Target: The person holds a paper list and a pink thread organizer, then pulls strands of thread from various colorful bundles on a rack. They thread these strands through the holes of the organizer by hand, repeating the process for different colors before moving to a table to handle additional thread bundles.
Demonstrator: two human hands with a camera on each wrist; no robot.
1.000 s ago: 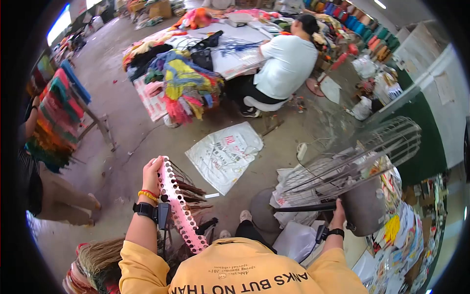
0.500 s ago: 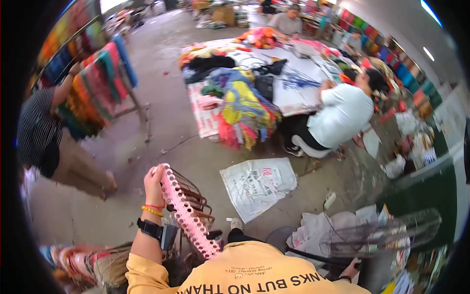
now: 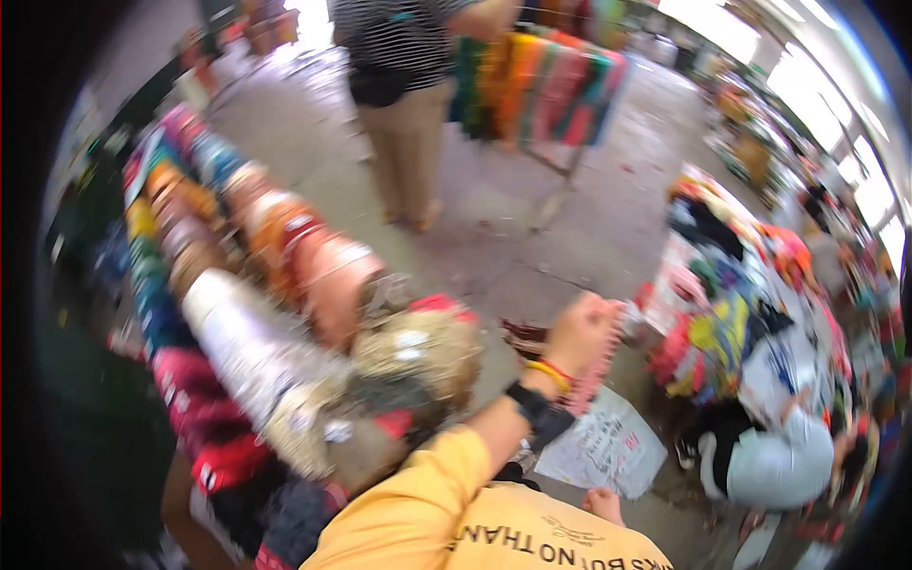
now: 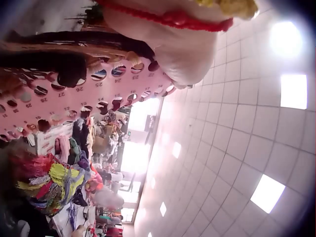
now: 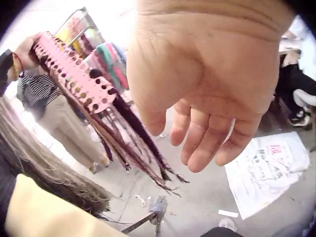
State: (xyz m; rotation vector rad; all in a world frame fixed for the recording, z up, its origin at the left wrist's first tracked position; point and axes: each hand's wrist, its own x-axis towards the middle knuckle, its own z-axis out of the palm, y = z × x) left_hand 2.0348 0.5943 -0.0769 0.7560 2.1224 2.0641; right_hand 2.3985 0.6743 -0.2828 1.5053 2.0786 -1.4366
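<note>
My left hand [image 3: 581, 332] grips one end of a long pink board [image 5: 74, 64] punched with rows of numbered round holes. Brown and dark maroon yarn strands [image 5: 143, 148] hang from those holes, as the right wrist view shows. Seen from the left wrist, the board [image 4: 106, 89] slants across with the thumb side of the hand at its end. My right hand [image 5: 197, 89] hangs with its fingers loosely bent and nothing in them. In the head view that hand [image 3: 603, 503] shows only partly, low in front of the yellow shirt.
Long rows of coloured yarn hanks [image 3: 256, 380] stretch along the left. Ahead, a person in a striped top [image 3: 404, 57] stands beside a rack of coloured yarn [image 3: 551, 90]. A white printed sack [image 3: 608, 446] lies on the floor; a seated person [image 3: 784, 465] works at a yarn-piled table right.
The head view has swung left, bringing the yarn rows into sight. My left hand has carried the board along. My right hand has come away from the black bar by the wire cage.
</note>
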